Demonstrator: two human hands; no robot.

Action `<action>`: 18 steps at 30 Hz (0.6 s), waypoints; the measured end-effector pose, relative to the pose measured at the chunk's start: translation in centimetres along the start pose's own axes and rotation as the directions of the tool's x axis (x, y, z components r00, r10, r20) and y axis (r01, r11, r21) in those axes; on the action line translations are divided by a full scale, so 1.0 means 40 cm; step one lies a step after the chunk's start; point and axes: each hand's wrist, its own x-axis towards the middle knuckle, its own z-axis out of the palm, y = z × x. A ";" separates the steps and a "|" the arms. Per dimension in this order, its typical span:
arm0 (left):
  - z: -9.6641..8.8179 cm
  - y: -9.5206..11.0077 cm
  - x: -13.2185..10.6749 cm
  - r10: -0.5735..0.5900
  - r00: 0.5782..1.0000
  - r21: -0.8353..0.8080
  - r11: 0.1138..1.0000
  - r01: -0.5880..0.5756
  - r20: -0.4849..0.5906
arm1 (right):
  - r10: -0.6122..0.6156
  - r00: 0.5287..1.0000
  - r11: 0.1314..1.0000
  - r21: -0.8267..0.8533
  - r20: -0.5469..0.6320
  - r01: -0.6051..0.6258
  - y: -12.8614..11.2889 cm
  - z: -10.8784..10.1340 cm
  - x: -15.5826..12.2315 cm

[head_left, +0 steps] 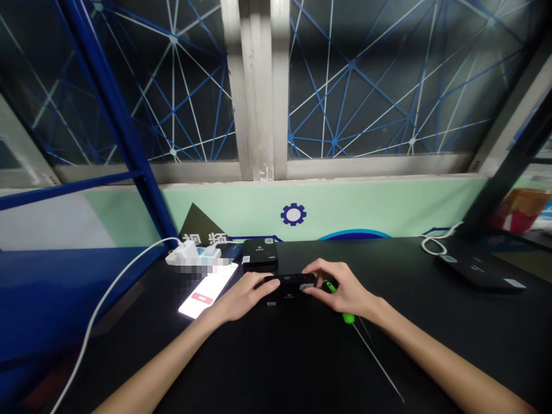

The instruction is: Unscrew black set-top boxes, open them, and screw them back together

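A small black box (pixel 290 294) is held between my two hands above the black table. My left hand (pixel 239 296) grips its left end, the thumb lying along the upper edge. At the opposite end, my right hand (pixel 345 287) pinches the box between thumb and fingers. A small greyish patch shows by the right thumb; I cannot make out what it is. A screwdriver with a green handle (pixel 348 318) lies under and beside my right hand, its long thin shaft pointing toward the lower right. The hand partly hides the handle.
Behind the held box lies another black box (pixel 260 253). To the left are a lit phone (pixel 209 290) and a white power strip (pixel 175 260) with a white cable (pixel 92 316). A flat black device (pixel 478 270) and a coiled white cord (pixel 433 247) lie at the right.
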 end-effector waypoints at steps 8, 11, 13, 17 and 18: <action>0.002 -0.026 -0.006 0.016 0.995 0.206 0.978 -0.036 0.099 | -0.076 0.993 0.997 -0.011 0.095 0.078 -0.013 -0.009 -0.006; 0.018 -0.038 -0.008 0.076 0.992 0.315 0.943 -0.104 0.101 | -0.015 1.000 0.998 -0.059 0.007 0.015 -0.008 -0.017 0.002; 0.025 -0.045 -0.009 0.096 0.991 0.356 0.926 -0.123 0.092 | 0.049 0.998 0.987 -0.148 -0.042 -0.055 -0.003 -0.026 0.011; 0.025 -0.051 -0.009 0.094 0.992 0.381 0.917 -0.121 0.088 | 0.227 0.973 0.848 -0.485 -0.027 -0.212 0.014 -0.051 0.024; 0.024 -0.051 -0.009 0.096 0.992 0.375 0.919 -0.121 0.086 | 0.279 0.960 0.786 -0.571 -0.014 -0.236 0.020 -0.056 0.025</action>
